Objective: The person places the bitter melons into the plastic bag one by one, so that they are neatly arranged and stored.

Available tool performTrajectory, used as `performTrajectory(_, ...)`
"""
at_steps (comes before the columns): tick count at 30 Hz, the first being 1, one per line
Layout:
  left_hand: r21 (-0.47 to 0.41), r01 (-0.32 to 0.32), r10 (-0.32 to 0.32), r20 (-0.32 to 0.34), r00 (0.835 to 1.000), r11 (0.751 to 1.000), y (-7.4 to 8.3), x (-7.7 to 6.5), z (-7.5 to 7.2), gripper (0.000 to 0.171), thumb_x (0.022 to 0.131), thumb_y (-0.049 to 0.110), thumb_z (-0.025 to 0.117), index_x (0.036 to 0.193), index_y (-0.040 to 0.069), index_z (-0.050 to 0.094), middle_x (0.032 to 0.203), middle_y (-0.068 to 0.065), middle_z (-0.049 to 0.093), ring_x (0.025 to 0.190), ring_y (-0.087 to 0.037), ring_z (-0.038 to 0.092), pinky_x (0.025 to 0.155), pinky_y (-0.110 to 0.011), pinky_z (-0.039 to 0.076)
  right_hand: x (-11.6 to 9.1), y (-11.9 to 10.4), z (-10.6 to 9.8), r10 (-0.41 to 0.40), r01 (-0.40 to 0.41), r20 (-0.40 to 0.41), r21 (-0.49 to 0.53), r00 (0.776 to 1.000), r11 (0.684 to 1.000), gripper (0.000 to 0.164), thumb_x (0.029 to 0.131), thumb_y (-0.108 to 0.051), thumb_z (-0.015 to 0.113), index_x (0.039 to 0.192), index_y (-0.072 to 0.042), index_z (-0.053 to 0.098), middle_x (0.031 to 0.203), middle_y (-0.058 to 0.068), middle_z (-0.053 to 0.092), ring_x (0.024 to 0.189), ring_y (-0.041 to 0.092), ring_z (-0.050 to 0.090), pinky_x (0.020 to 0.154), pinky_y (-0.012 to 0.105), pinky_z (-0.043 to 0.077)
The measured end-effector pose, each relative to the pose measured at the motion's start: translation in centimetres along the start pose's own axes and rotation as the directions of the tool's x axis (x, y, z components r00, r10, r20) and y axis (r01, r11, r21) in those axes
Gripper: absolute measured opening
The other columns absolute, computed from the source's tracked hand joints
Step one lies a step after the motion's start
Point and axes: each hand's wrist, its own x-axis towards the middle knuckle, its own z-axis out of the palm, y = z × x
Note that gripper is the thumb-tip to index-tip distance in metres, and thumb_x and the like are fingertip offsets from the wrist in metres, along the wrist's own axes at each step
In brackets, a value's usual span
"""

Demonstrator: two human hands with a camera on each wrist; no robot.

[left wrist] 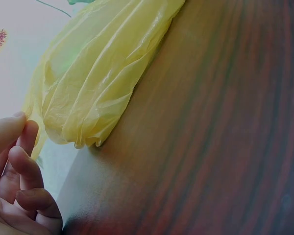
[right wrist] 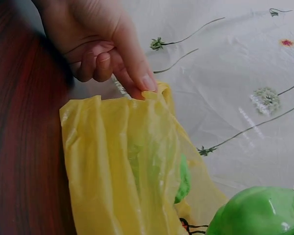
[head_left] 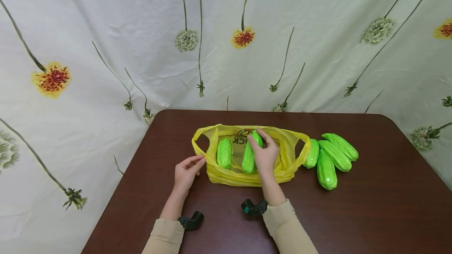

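Pinching the left edge of a yellow plastic bag (head_left: 234,178) in the head view, the left hand (head_left: 186,173) is apart from the right hand (head_left: 266,156), which grips a green cucumber-like vegetable (head_left: 249,162) at the bag's mouth; 1 similar vegetable (head_left: 224,153) lies inside, while 4 loose vegetables (head_left: 327,171) rest on the brown table (head_left: 374,207). In the left wrist view, thumb and fingertip meet at the bag. In the right wrist view, the gripped vegetable shows at lower right.
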Motion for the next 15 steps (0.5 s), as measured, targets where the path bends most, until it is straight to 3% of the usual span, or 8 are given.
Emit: performTrajectory(15,0.008,0.001,-0.001,-0.002,1.0,1.0,0.1,0.0,0.0,0.021,0.085,0.005,0.069,0.102,-0.007,0.069,0.083,-0.001,0.069,0.053,-0.011,0.047,0.053,-0.027,0.043,-0.3,1.4,0.7,0.02,-0.02,0.031,0.001,0.999,1.0,0.042,0.081,-0.009,0.074,0.12,0.0,0.061,0.116,0.015,0.059,0.106,0.025,0.059,0.077,0.023,0.051)
